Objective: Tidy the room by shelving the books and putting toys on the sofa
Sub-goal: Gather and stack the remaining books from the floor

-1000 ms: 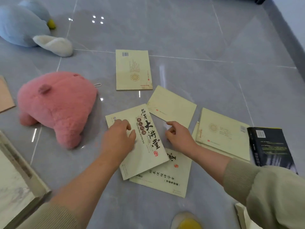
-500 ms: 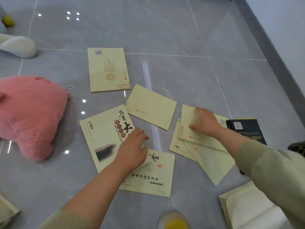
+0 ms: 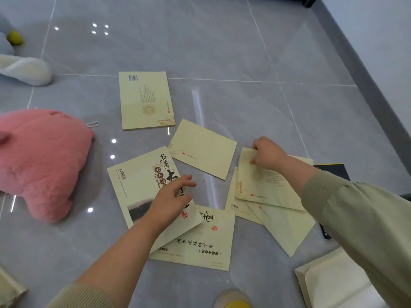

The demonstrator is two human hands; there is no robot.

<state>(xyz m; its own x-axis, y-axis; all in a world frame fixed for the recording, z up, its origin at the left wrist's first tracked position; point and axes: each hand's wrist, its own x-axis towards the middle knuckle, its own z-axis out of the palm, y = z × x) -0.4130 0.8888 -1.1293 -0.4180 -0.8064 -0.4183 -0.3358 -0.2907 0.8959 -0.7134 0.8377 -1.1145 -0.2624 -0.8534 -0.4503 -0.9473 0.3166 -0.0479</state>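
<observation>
Grey tiled floor [image 3: 222,45] holds everything: no book shelved, no sofa in view, so the task looks barely begun. Pink plush toy [image 3: 42,161] lies well left of the left hand [image 3: 171,201], whose relaxed fingers rest on the titled book [image 3: 138,187]. The right hand [image 3: 266,152] pinches the far corner of a pale book [image 3: 262,190] atop a fanned pile, its thin cream cover flexing.

A room in a home is suggested by the glossy grey tiled floor [image 3: 222,41], edged by a grey skirting board [image 3: 362,72] under a pale wall [image 3: 382,30], on which a pink plush toy [image 3: 42,161], a white-and-blue plush toy [image 3: 24,67] and thin pale-yellow paperback books [image 3: 145,101] are scattered.
</observation>
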